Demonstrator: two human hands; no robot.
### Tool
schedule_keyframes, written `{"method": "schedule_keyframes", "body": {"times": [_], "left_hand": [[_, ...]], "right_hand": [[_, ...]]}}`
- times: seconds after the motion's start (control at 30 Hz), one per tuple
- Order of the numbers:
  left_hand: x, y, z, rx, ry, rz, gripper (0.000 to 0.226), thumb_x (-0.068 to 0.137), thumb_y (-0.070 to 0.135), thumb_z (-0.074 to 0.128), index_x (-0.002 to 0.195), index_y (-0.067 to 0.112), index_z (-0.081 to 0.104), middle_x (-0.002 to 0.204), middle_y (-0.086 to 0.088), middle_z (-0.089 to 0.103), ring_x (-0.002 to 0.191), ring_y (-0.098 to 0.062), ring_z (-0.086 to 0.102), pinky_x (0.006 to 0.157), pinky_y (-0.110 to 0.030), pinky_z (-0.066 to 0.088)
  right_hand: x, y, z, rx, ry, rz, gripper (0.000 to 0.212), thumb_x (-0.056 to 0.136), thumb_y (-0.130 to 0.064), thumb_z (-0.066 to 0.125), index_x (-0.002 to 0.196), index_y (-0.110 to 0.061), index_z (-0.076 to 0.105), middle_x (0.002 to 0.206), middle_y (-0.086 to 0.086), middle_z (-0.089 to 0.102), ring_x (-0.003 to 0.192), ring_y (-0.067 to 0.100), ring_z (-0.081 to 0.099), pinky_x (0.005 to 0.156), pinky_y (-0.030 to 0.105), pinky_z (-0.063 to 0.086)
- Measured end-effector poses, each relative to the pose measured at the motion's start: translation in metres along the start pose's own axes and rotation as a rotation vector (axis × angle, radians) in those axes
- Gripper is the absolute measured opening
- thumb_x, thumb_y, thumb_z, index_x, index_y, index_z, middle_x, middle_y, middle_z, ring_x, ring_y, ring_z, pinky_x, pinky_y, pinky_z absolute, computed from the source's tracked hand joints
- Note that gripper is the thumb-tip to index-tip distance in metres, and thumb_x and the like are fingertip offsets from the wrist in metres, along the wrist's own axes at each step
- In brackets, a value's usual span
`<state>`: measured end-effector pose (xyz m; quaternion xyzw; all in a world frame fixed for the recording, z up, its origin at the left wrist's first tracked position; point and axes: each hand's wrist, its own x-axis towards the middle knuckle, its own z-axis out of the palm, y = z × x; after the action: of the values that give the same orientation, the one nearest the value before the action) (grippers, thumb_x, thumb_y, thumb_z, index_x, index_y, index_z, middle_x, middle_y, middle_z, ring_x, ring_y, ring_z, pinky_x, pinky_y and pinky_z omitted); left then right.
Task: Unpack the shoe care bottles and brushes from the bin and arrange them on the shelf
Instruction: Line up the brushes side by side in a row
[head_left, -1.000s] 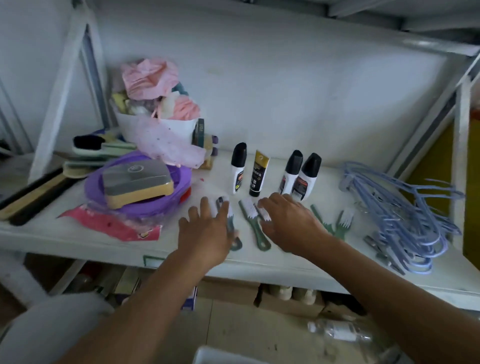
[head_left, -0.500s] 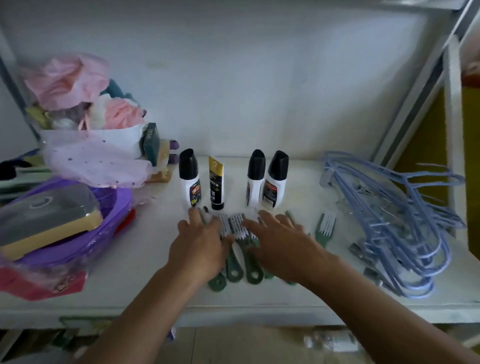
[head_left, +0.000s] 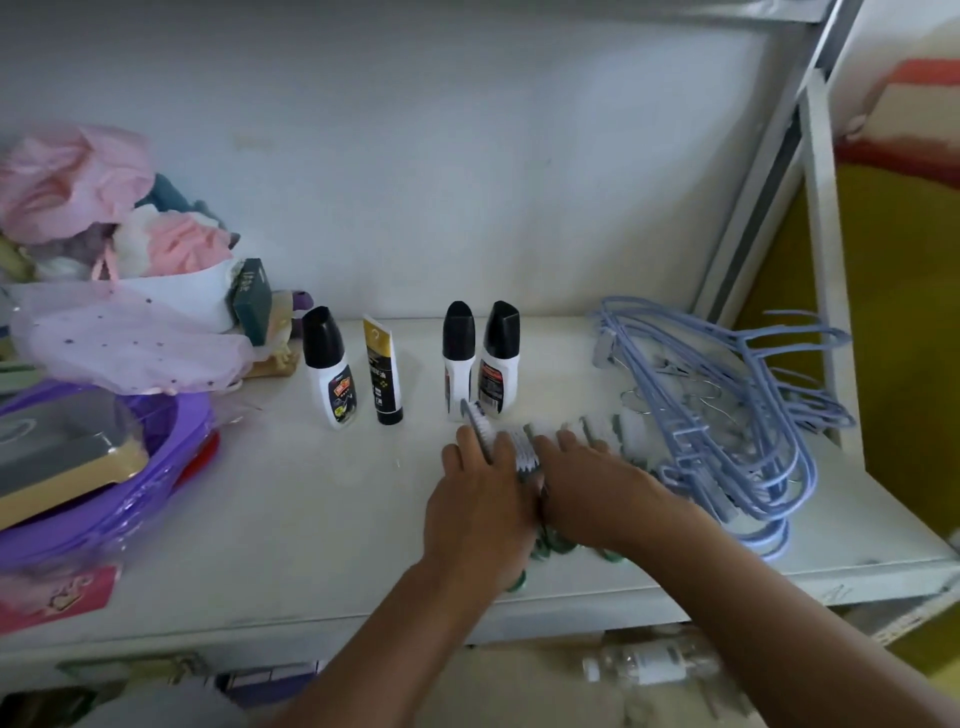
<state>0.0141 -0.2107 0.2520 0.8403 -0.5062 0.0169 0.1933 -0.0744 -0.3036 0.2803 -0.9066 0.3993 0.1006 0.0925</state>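
Three white shoe care bottles with black caps (head_left: 327, 369) (head_left: 458, 358) (head_left: 500, 358) and a black and gold tube (head_left: 382, 376) stand in a row at the back of the white shelf (head_left: 311, 519). In front of the two right bottles lie several green-handled brushes (head_left: 524, 452), bunched side by side. My left hand (head_left: 478, 509) and my right hand (head_left: 597, 488) lie flat on them, side by side and touching, fingers fairly straight. The hands hide most of the handles; green ends show at the shelf's front edge.
A pile of blue clothes hangers (head_left: 727, 415) lies just right of the brushes. On the left are a purple basin (head_left: 104, 499) holding a grey and tan box, and a white tub (head_left: 171, 291) stuffed with pink cloths. A shelf post (head_left: 821, 260) stands at right.
Both hands have come together and slid to the right across the shelf. The brushes, spread apart before, now sit bunched under and between the hands, close to the hangers.
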Motion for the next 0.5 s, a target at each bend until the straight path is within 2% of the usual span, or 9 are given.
{"method": "schedule_keyframes", "body": {"times": [0.1, 0.2, 0.3, 0.4, 0.5], "left_hand": [[0.003, 0.012, 0.006, 0.023, -0.014, 0.031, 0.062, 0.096, 0.03, 0.048, 0.153, 0.021, 0.023, 0.147, -0.015, 0.025, 0.124, -0.027, 0.036, 0.091, -0.032, 0.048], [0.009, 0.018, 0.012, 0.023, -0.007, 0.053, 0.062, 0.096, 0.031, 0.049, 0.153, 0.023, 0.025, 0.152, -0.016, 0.022, 0.127, -0.029, 0.035, 0.096, -0.034, 0.044], [0.012, 0.018, 0.016, 0.02, 0.018, 0.063, 0.064, 0.1, 0.039, 0.041, 0.157, 0.03, 0.014, 0.154, -0.016, 0.023, 0.127, -0.03, 0.036, 0.097, -0.038, 0.042], [0.008, 0.011, 0.015, 0.058, 0.035, 0.081, 0.069, 0.102, 0.05, 0.031, 0.157, 0.037, -0.008, 0.152, -0.015, 0.029, 0.122, -0.03, 0.041, 0.094, -0.039, 0.041], [-0.001, 0.002, 0.01, 0.069, 0.078, 0.117, 0.074, 0.101, 0.057, 0.024, 0.155, 0.032, -0.019, 0.148, -0.011, 0.039, 0.116, -0.028, 0.048, 0.09, -0.039, 0.044]], "right_hand": [[0.0, 0.004, -0.004, 0.004, -0.025, 0.023, 0.068, 0.097, -0.023, 0.045, 0.156, -0.019, 0.014, 0.163, 0.021, 0.008, 0.148, 0.044, 0.016, 0.114, 0.056, 0.03], [0.0, 0.01, -0.007, -0.005, -0.004, 0.062, 0.064, 0.101, -0.024, 0.039, 0.158, -0.018, 0.01, 0.163, 0.024, 0.0, 0.149, 0.044, 0.011, 0.115, 0.056, 0.025], [-0.001, 0.011, -0.011, -0.001, 0.002, 0.066, 0.065, 0.101, -0.026, 0.041, 0.158, -0.018, 0.011, 0.164, 0.023, 0.002, 0.149, 0.043, 0.013, 0.115, 0.054, 0.027], [-0.005, 0.009, -0.013, 0.003, 0.015, 0.058, 0.066, 0.099, -0.026, 0.046, 0.157, -0.017, 0.014, 0.163, 0.021, 0.006, 0.149, 0.042, 0.015, 0.114, 0.053, 0.03], [-0.007, 0.005, -0.015, 0.0, 0.051, 0.044, 0.065, 0.097, -0.021, 0.049, 0.154, -0.016, 0.019, 0.16, 0.018, 0.018, 0.147, 0.04, 0.019, 0.109, 0.053, 0.036]]}}
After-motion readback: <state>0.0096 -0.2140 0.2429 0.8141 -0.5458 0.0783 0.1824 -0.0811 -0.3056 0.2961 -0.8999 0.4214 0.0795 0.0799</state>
